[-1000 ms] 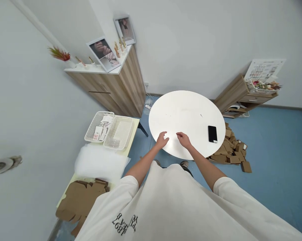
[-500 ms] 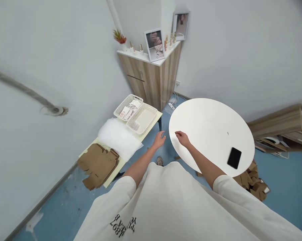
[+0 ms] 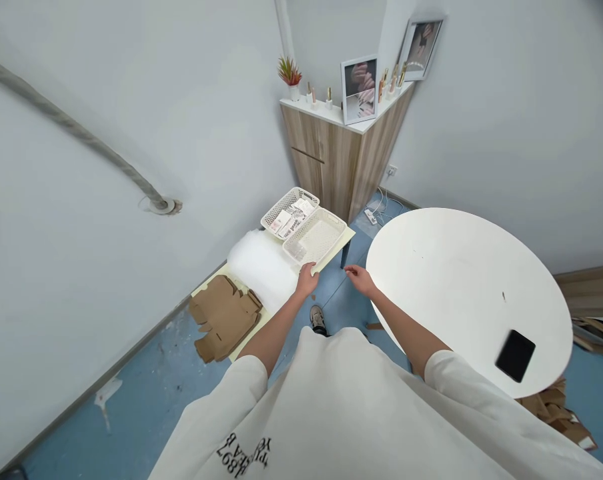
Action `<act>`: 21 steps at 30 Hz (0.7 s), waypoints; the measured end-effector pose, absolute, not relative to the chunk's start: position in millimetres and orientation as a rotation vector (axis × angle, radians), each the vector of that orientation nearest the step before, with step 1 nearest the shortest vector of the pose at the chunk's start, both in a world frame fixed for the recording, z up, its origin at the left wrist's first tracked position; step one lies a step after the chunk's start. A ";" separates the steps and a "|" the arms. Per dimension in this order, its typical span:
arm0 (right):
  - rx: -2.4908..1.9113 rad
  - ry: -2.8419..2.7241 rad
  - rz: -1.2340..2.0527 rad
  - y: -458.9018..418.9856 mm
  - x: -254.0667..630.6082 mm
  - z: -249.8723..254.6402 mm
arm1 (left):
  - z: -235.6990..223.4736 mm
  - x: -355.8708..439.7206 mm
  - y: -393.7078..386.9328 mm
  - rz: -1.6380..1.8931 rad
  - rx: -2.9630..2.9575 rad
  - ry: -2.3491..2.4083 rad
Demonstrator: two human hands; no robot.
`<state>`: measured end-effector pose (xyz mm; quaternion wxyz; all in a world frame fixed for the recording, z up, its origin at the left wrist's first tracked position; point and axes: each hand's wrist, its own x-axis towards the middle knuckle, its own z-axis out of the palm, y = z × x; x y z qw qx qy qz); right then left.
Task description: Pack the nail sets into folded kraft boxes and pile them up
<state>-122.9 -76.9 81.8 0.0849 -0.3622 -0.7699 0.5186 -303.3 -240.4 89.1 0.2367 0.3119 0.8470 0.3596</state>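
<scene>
My left hand [image 3: 307, 280] is raised near the front edge of the low side table, thumb apart from the fingers and nothing in it. Closest to it is a white plastic basket [image 3: 335, 241] with a few clear pieces inside; whether hand and table touch, I cannot tell. A second white basket [image 3: 269, 217], holding printed cards [image 3: 287, 220], stands behind it. Left of my hand lie white translucent sheets [image 3: 261, 267] and flat brown cardboard [image 3: 226, 317]. My right hand [image 3: 361, 280] hovers at the round white table's left edge, fingers loosely bent and holding nothing visible.
A black tablet-like device [image 3: 515, 355] lies on the round table [image 3: 451, 280]. Brown cardboard boxes [image 3: 556, 413] are on the floor beyond it. A wooden cabinet [image 3: 339, 160] with picture frames fills the corner. A power strip [image 3: 370, 217] and cables lie on the floor.
My view has turned left, from the round table toward the side table. My left hand has come from over the round table to beside the baskets; my right hand has moved to the round table's edge.
</scene>
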 end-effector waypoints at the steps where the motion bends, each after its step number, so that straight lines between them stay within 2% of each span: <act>1: -1.078 -2.307 1.526 -75.4 -133.3 82.0 | 89.7 -314.4 -239.3 0.974 0.872 2.328; 11: -0.963 -2.524 1.390 -82.4 -275.1 96.1 | 102.0 -415.2 -234.3 0.703 1.160 2.472; 21: -1.170 -2.543 1.492 -92.1 -342.1 54.3 | 92.4 -451.0 -222.7 0.527 1.350 2.236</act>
